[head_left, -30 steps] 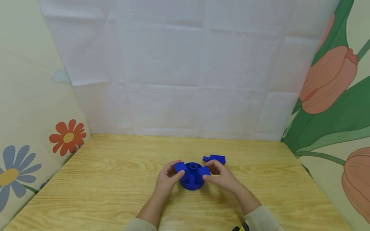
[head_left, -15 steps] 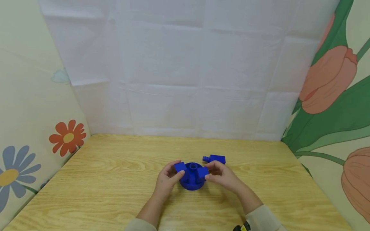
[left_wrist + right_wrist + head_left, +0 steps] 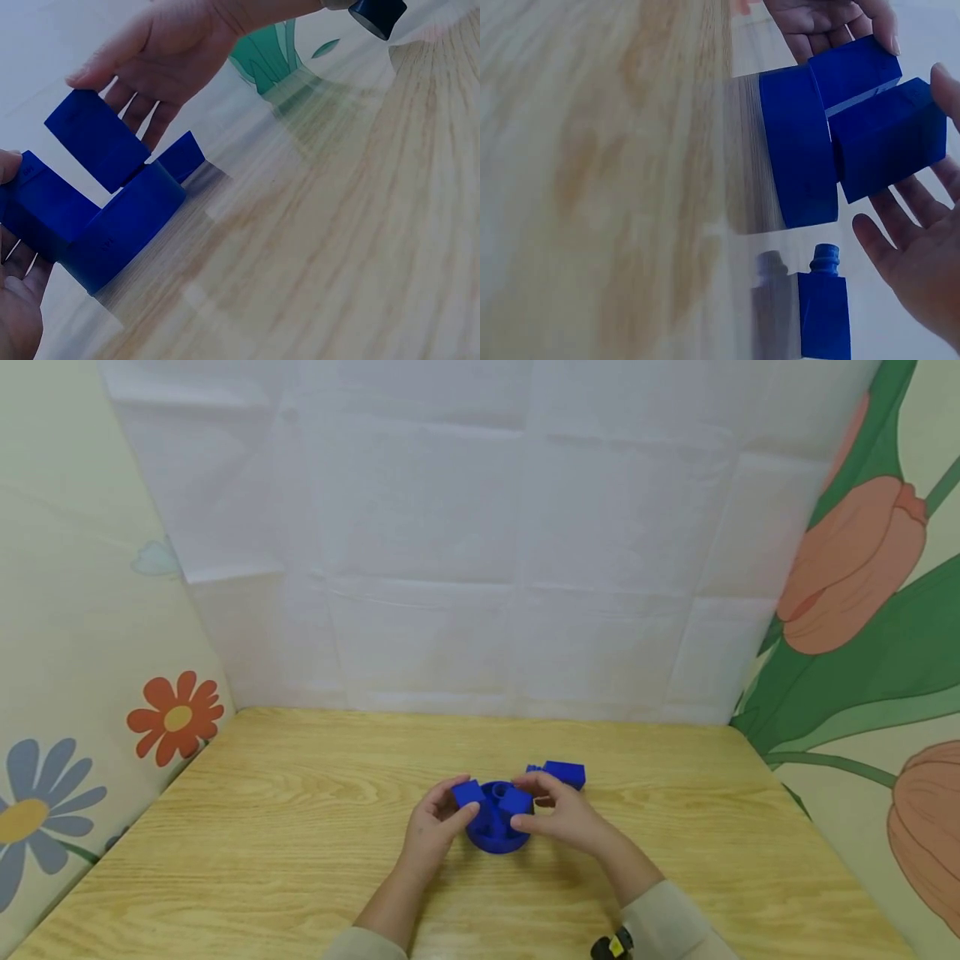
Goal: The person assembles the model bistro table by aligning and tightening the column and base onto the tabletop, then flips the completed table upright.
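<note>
A round blue base point(image 3: 498, 844) with an open top and a ring-shaped socket point(image 3: 500, 791) sits on the table. My left hand point(image 3: 431, 837) pinches a blue rectangular block point(image 3: 468, 792) that stands tilted at the base's left side. Between thumb and fingers, my right hand point(image 3: 576, 820) holds a second blue block point(image 3: 515, 802) over the base's right part. In the right wrist view, this block point(image 3: 892, 139) leans outward, its lower end at the rim; whether it is seated is hidden. Behind my right hand lies a third blue block point(image 3: 825, 315) with a ridged neck.
The wooden table point(image 3: 300, 860) extends around the base on all sides. A white sheet point(image 3: 420, 568) hangs along its back edge, with flower-patterned cloth point(image 3: 847, 577) at both sides. A black and yellow object point(image 3: 613, 945) sits by the right sleeve.
My right hand has shifted left with its block, nearer the base's middle, and now partly covers the third block's neck. The left hand and base stay put.
</note>
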`<move>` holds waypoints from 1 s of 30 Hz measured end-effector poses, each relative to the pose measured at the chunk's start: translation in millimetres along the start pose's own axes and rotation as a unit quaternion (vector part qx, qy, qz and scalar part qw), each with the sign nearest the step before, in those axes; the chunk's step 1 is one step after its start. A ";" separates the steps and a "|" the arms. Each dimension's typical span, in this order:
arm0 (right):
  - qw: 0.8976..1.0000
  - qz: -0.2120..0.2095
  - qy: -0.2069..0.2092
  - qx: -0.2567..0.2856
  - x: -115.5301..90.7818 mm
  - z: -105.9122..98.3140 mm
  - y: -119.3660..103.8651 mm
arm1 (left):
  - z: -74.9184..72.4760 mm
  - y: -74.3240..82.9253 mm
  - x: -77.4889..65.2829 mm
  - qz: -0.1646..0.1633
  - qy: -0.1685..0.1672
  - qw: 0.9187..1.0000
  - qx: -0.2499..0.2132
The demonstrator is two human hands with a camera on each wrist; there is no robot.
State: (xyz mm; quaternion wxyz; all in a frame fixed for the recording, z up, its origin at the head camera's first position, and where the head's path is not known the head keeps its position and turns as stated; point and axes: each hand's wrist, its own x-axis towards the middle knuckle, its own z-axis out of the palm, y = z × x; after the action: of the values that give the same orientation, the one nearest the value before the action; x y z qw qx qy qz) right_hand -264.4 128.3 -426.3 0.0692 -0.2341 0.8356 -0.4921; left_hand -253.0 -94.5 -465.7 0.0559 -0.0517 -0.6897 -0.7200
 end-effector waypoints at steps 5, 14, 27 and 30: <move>1.000 -0.003 -0.002 0.001 7.5 3.9 -2.6 | 0.2 -1.4 0.9 -0.001 -0.001 1.000 -0.005; 0.999 0.031 0.027 -0.005 11.6 4.0 -3.2 | 0.5 -1.4 0.5 0.004 0.000 1.000 -0.013; 0.999 0.016 0.013 -0.029 11.5 0.7 -1.7 | 0.7 0.0 -1.0 0.017 -0.002 1.000 -0.003; 0.999 0.005 0.012 -0.034 13.1 1.5 -2.2 | 1.7 0.7 -1.3 0.019 -0.002 1.000 -0.004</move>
State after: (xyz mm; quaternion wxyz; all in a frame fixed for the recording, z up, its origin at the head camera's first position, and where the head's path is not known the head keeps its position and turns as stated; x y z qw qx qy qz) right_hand -274.8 120.2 -423.7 0.0542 -0.2262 0.8539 -0.4655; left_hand -251.7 -92.8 -465.1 0.0686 -0.0664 -0.6860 -0.7213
